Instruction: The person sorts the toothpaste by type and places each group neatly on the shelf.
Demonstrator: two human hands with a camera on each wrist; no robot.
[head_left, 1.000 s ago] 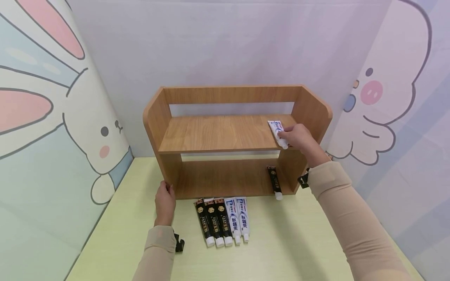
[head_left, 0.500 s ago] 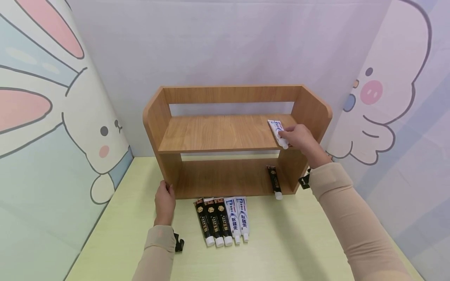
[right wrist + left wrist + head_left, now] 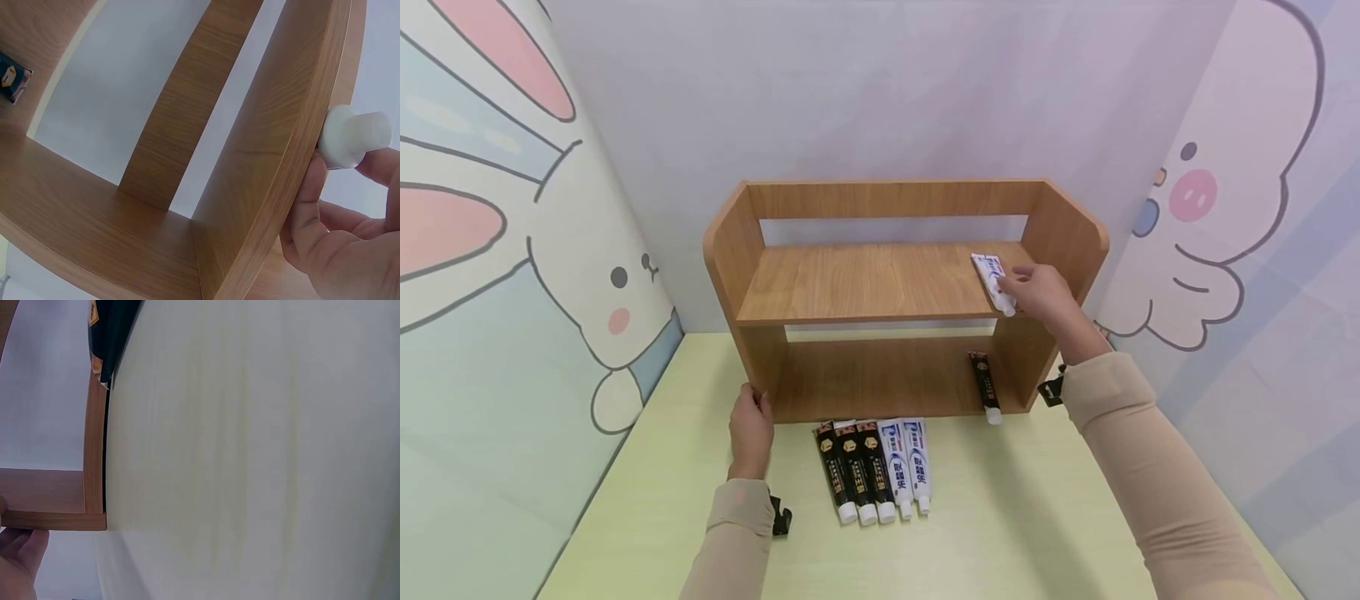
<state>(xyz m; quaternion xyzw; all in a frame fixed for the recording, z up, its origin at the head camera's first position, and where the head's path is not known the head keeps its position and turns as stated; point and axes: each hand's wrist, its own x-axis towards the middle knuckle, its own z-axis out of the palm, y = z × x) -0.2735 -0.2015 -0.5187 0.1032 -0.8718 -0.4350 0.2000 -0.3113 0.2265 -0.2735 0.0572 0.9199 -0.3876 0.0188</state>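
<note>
On the upper board of the wooden shelf [image 3: 865, 283], a white toothpaste tube [image 3: 987, 271] lies near the right end, its cap at the front edge. My right hand [image 3: 1045, 293] holds this tube near its capped end. In the right wrist view, thumb and fingers sit either side of the white cap [image 3: 362, 132]; the tube body is mostly hidden. My left hand [image 3: 751, 429] grips the shelf's left side panel [image 3: 53, 520] low down. A black toothpaste tube [image 3: 985, 385] lies on the lower board at the right.
In front of the shelf, several tubes lie side by side on the pale green table [image 3: 647, 517]: black toothpaste tubes [image 3: 853, 471] at left, white toothpaste tubes [image 3: 905, 467] at right. Cartoon-printed walls [image 3: 880, 92] enclose the table behind and at both sides.
The right hand's fingers have shifted very slightly to the right along the white tube, which stays in place. The left hand keeps its grip on the panel.
</note>
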